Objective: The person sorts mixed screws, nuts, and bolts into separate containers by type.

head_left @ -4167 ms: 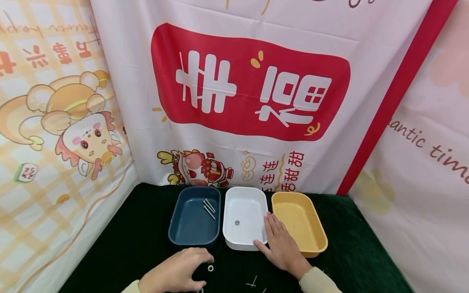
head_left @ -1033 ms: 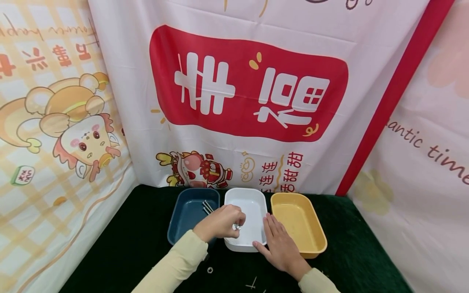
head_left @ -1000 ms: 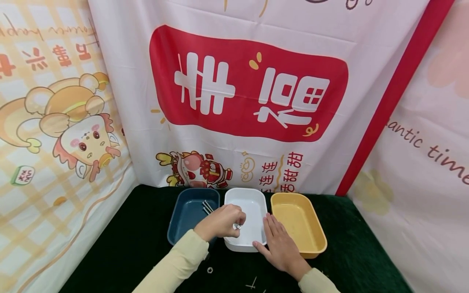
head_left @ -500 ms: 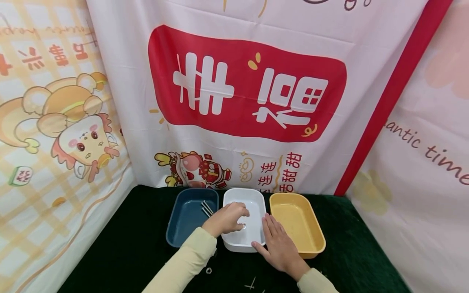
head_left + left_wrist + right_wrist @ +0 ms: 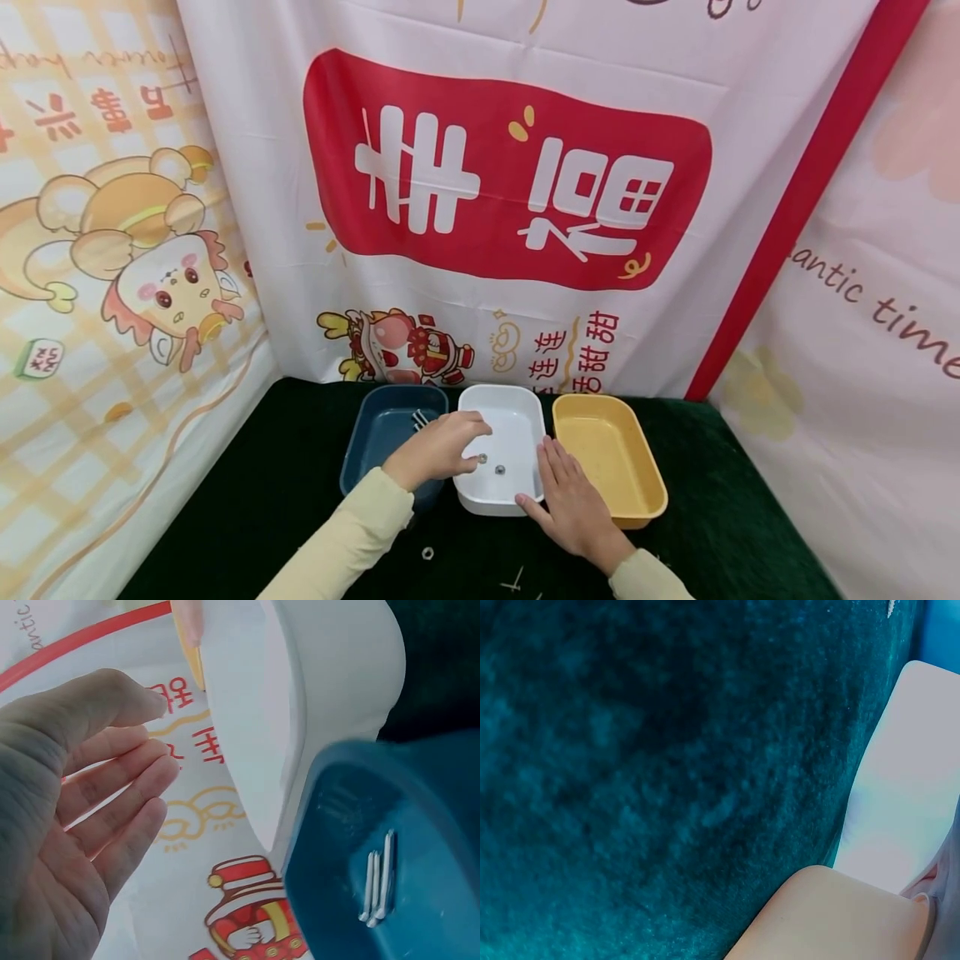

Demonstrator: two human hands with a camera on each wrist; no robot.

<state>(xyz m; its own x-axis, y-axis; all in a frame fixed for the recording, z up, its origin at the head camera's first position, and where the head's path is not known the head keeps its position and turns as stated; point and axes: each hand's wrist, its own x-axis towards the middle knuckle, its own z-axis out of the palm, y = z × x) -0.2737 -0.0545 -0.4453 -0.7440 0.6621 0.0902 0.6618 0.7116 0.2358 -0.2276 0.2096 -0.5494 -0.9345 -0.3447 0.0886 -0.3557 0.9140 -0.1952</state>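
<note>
My left hand [image 5: 438, 447] hovers over the left side of the white tray [image 5: 517, 417], its fingers loosely bent. In the left wrist view nothing lies between thumb and fingers. Two metal nuts sit on the tray's floor: one nut [image 5: 500, 470] lies near the middle, the other nut [image 5: 482, 458] close to my left thumb. My right hand [image 5: 573, 504] rests with straight fingers at the white tray's right rim, beside the yellow tray [image 5: 652, 492]. Several bolts [image 5: 380, 881] lie in the blue tray [image 5: 345, 780], partly hidden by my left hand in the head view.
One nut [image 5: 427, 553] lies on the dark green cloth [image 5: 247, 492] in front of the trays. Thin screws [image 5: 513, 579] are scattered nearer me, right of that nut. The three trays stand side by side before a printed white curtain [image 5: 262, 250].
My left hand has come up from the cloth, carried a nut over the white tray and let it go, then drawn back a little leftward. My right hand stays put.
</note>
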